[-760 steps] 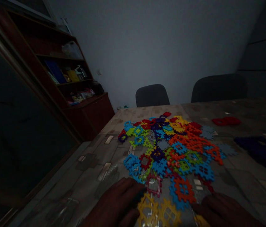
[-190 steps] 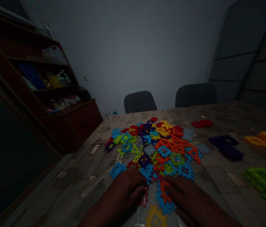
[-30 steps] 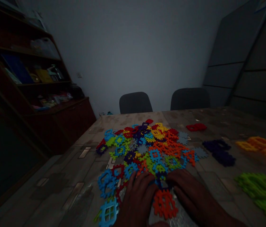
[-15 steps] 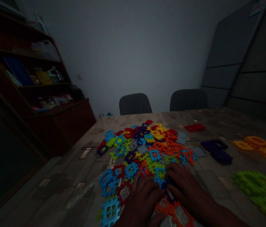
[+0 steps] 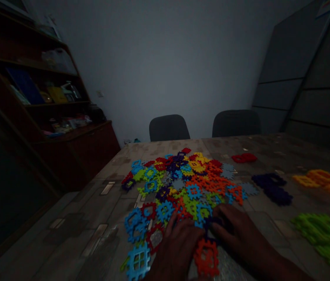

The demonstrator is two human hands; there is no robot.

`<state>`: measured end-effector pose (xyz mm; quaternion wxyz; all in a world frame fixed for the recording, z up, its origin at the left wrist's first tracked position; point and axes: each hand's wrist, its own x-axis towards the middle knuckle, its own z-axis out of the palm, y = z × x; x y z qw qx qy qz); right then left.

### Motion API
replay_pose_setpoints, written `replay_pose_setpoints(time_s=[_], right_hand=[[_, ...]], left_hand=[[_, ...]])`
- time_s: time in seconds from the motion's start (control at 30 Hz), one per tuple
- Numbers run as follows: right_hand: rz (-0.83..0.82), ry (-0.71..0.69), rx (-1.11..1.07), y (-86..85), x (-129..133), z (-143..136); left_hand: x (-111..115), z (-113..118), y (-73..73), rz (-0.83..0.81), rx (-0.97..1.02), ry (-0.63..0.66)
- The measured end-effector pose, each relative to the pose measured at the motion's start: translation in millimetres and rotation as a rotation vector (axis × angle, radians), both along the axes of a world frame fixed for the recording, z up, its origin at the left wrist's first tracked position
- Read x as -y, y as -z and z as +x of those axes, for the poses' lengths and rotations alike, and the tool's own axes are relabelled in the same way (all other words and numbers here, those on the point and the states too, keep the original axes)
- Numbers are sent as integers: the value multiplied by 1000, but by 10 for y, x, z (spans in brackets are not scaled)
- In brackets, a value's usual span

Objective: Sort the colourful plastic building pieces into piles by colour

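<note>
Our left hand (image 5: 179,246) and right hand (image 5: 235,232) lie flat on the toy pile (image 5: 182,183); an orange piece (image 5: 206,257) sits between; fingers spread, gripping nothing.

My hands lie side by side on the patterned surface (image 5: 74,230), my left hand (image 5: 179,246) just left of my right hand (image 5: 238,234), at the near edge of the mixed pile of toothed plastic tiles (image 5: 182,183). An orange toothed square tile (image 5: 206,257) lies between them. Right of the pile sit the green tile heap (image 5: 325,234), near, and the dark purple tile heap (image 5: 272,188), farther back.
</note>
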<state>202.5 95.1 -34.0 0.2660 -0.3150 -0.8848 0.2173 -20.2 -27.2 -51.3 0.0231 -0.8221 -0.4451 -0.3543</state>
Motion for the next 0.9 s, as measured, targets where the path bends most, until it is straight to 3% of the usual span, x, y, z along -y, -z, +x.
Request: replay_pose_setpoints(time_s=[0.2,0.33,0.57,0.7,0.9], right_hand=[[-80,70,47,-72,36,11],[-170,49,54,-139,77,11],[-329,79,-150,-115,42,20],[-319,140,-237,-79,-65,60],[-271,202,-242,-80,-91,98]], left_hand=[[-4,65,-22,-9,82,-73],[25,52,-15,-126,160,-107],[9,55,13,-126,204,12],[5,75,15,-110,188,17],[48,46,-23,-151,149,-104]])
